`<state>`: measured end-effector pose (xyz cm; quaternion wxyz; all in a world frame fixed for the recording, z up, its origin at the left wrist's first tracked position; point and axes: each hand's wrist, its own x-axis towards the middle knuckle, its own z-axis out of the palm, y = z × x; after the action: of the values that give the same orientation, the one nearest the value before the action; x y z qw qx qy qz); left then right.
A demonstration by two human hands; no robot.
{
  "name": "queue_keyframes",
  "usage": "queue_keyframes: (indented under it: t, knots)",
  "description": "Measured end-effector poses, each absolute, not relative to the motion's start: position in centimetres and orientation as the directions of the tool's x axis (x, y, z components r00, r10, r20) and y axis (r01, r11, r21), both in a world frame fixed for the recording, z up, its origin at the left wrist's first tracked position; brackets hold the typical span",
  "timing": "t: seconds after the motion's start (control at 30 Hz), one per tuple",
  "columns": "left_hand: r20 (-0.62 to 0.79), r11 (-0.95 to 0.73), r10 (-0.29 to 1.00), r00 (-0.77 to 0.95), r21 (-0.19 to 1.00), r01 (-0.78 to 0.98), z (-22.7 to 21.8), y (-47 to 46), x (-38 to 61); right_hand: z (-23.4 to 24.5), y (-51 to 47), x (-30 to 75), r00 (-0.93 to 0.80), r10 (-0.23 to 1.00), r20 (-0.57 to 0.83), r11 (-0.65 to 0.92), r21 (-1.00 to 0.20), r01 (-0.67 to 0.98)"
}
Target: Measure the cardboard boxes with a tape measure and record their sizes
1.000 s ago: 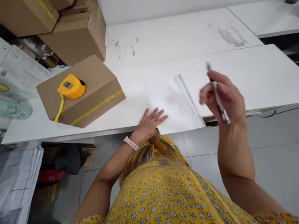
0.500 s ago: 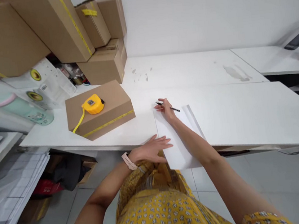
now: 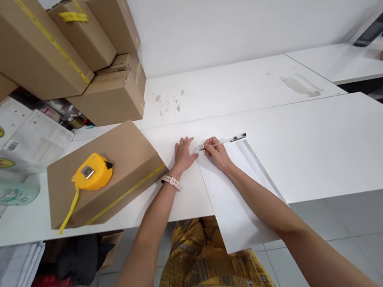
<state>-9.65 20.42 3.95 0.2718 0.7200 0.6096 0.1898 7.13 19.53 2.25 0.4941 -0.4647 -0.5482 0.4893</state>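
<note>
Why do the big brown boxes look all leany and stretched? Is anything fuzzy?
In the head view, the stacked boxes tilt and stretch toward the left edge, likely because of a wide lens. The bottom right corner fades to dark. Light falls evenly on the white table, with only faint shadows beside the right hand. Its pen looks sharp, not fuzzy.
</note>
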Motion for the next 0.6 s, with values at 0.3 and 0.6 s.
queue_keyframes:
  t: [0.3, 0.6]
  knots:
    - [-0.111, -0.128, 0.962, 0.248, 0.619, 0.775, 4.4, 21.2, -10.3, 3.3, 19.9, 6.9, -0.048, 0.998, -0.049, -0.047, -0.998, 0.038]
    - [-0.123, -0.123, 0.960, 0.253, 0.627, 0.769, 4.8, 21.1, -10.4, 3.8, 19.3, 6.6, -0.066, 0.996, 0.057, 0.073, -0.960, 0.271]
